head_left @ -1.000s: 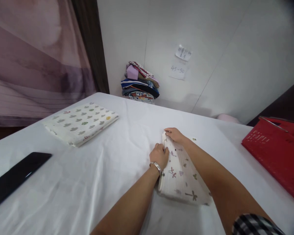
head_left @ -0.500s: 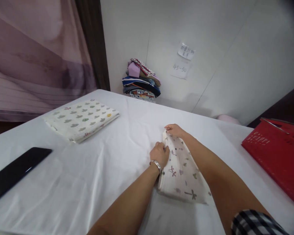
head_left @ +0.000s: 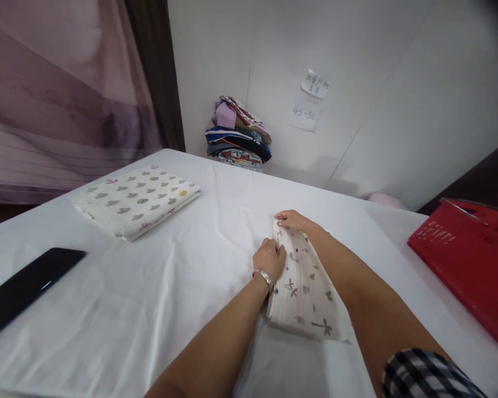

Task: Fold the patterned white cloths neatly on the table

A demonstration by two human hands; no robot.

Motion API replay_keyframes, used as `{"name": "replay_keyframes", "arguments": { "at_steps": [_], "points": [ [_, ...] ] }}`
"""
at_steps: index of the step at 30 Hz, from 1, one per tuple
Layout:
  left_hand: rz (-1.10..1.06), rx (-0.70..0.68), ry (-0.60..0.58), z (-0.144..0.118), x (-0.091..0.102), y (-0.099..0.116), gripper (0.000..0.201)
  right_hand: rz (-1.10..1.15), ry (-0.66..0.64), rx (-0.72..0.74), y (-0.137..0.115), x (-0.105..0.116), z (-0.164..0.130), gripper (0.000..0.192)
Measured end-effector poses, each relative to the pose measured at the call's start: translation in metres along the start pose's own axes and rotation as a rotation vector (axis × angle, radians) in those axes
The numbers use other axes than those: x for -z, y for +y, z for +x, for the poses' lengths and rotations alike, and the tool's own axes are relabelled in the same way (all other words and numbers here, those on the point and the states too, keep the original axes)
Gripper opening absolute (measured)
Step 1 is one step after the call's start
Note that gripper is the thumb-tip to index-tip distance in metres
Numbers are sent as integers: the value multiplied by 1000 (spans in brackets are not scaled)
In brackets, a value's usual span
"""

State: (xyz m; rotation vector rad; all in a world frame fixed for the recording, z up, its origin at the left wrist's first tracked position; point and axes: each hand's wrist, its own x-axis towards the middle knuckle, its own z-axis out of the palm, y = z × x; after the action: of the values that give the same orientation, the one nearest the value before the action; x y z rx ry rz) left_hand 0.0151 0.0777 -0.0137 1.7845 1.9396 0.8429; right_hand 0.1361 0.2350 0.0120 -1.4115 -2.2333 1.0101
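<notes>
hands on folded cloth (head_left: pixel 302 293) on table (head_left: pixel 149 309): left hand (head_left: pixel 269 258) pinches its left edge, right hand (head_left: pixel 292 220) grips the far corner.

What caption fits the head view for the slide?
Both hands, left hand and right hand, grip the edge of a folded printed cloth on a white table.

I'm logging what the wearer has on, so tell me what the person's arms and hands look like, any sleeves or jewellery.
Both forearms are bare. The left hand has a silver metal bracelet at the wrist. The right hand shows no ring or band that I can make out. On the right arm, a short sleeve in black-and-white check covers the upper part near the picture's bottom edge. No gloves on either hand.
</notes>
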Motion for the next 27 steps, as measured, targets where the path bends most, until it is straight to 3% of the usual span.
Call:
{"name": "replay_keyframes", "arguments": {
  "at_steps": [3, 5, 8, 10, 14, 18, 22, 27],
  "points": [
    [4, 10, -4, 1, 0, -1, 18, -87, 68, -36, -2, -1, -4, 39],
    [2, 7, -3, 1, 0, -1, 18, -190, 186, -50, -3, -4, -14, 45],
    [-1, 0, 11, 1, 0, -1, 18, -350, 396, 11, -5, -16, -35, 45],
    [-4, 2, 19, 1, 1, 0, 20, -400, 454, 66, -6, -27, -48, 43],
    [5, 11, 20, 2, 3, 2, 24, -478, 303, 101, -15, -47, -60, 41],
    [41, 8, 12, 5, 3, 1, 22, -515, 167, 59, -24, -52, -53, 45],
    [63, -3, 7, 7, 2, -1, 19, -447, 145, 23, -31, -51, -55, 46],
    [34, 12, -7, 9, 6, -1, 22, -108, 220, -63, -43, -62, -81, 43]
  ]
}}
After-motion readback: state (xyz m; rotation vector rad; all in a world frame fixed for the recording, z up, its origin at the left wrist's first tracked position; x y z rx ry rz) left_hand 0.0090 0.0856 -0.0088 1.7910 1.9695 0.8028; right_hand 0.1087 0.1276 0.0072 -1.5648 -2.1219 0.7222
